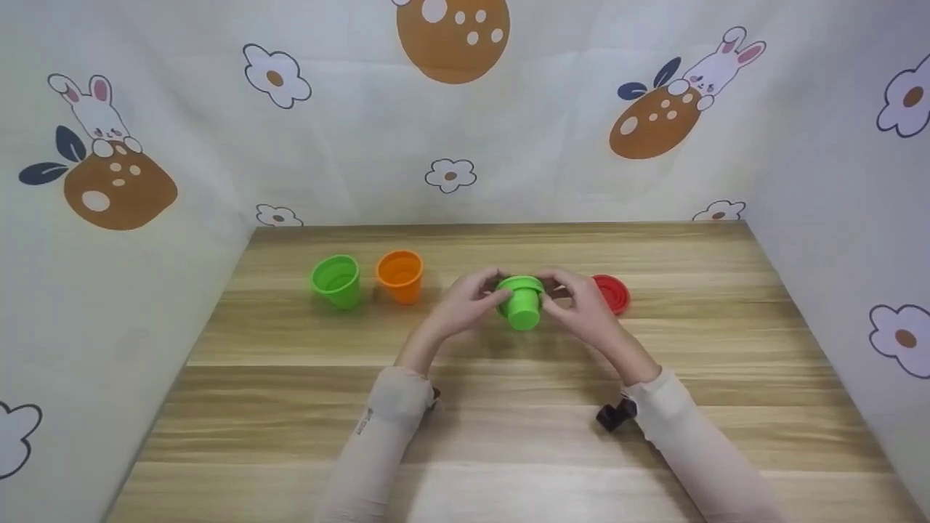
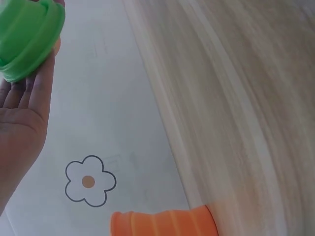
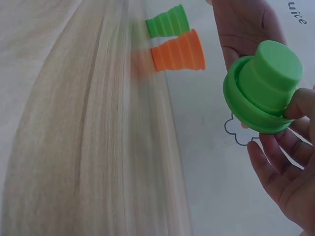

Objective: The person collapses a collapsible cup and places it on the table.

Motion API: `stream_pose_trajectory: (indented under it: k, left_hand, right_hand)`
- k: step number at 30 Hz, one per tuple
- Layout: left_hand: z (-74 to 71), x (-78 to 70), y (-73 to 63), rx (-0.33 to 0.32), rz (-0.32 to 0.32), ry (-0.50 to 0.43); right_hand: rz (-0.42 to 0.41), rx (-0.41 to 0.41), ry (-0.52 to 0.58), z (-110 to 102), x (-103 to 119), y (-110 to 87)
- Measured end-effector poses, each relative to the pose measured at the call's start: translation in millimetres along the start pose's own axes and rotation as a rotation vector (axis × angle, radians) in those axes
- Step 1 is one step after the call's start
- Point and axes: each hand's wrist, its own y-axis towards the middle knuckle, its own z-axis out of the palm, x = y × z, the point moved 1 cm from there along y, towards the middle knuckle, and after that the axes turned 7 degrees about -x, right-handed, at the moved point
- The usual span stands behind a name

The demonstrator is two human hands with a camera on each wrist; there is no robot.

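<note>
A green collapsible cup, partly folded so a wide rim rings its narrower base, is held above the table between both hands. On its left side my left hand grips the rim, thumb toward the near face. My right hand pinches the opposite side; in the right wrist view its thumb lies against the rim of the cup. The base of the cup faces toward me and its opening is hidden.
An expanded green cup and an expanded orange cup stand upright on the wooden table, left of the hands. A flat red collapsed cup lies behind the right hand. Patterned cloth walls enclose the table.
</note>
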Motion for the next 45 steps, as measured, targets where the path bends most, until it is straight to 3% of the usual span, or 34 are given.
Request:
stream_pose_trajectory:
  k: [4, 12, 19, 30, 38, 45]
  left_hand:
    - [-1.3, 1.2, 0.5, -0.013, 0.02, -0.004]
    - [-3.0, 3.8, -0.8, -0.015, 0.046, -0.169]
    - [-4.3, 4.2, -0.1, -0.001, 0.039, -0.207]
    - [0.6, 2.1, 1.3, 0.027, 0.035, -0.079]
    - [2.0, 2.1, 0.0, 0.021, 0.027, -0.094]
    - [2.0, 4.0, 0.4, -0.002, 0.026, -0.087]
  right_hand:
    - [0.036, -0.005, 0.029, -1.1, -1.2, 0.0]
    - [0.069, -0.022, 0.103, -3.2, -2.7, -1.0]
    - [0.066, -0.07, 0.133, -4.3, -1.2, -0.6]
    - [0.048, -0.034, 0.152, -1.7, 2.6, -0.2]
    - [0.019, 0.007, 0.157, -2.2, 0.7, -3.1]
    - [0.079, 0.086, 0.201, -2.8, -2.8, -3.6]
